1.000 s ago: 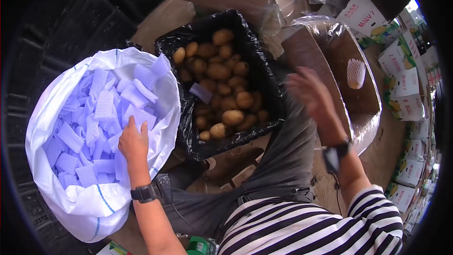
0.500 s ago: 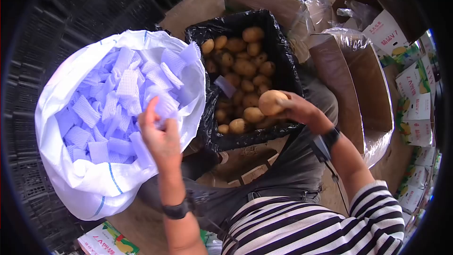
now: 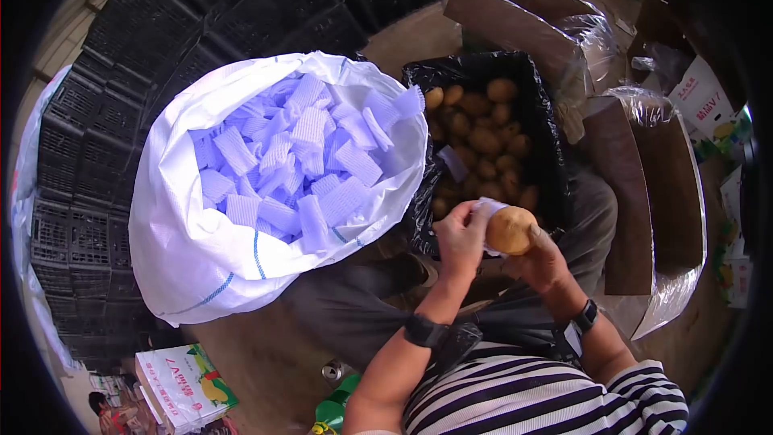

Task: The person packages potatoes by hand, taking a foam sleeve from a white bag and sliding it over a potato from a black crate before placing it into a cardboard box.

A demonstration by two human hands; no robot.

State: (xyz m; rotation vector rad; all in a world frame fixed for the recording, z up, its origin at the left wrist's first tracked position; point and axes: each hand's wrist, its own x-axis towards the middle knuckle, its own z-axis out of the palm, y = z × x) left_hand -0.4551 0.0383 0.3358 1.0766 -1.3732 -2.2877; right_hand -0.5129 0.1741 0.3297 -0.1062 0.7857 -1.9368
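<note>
In front of my body, my right hand grips a round yellow-brown fruit from its right side. My left hand is closed on a white foam net sleeve, which lies against the fruit's left and upper side; part of it is hidden behind the fruit. Just beyond both hands stands a crate lined with black plastic, holding many similar fruits. One loose foam sleeve lies on top of them. To the left, a large white woven sack is full of foam net sleeves.
An open cardboard carton with a clear plastic liner stands on the right, another carton behind the crate. Black plastic crates are stacked at the back and left. A printed carton and a can are at lower left.
My left hand has moved right from the sack to the fruit, bringing a foam sleeve. My right hand has drawn the fruit closer to my body. The view has shifted left.
</note>
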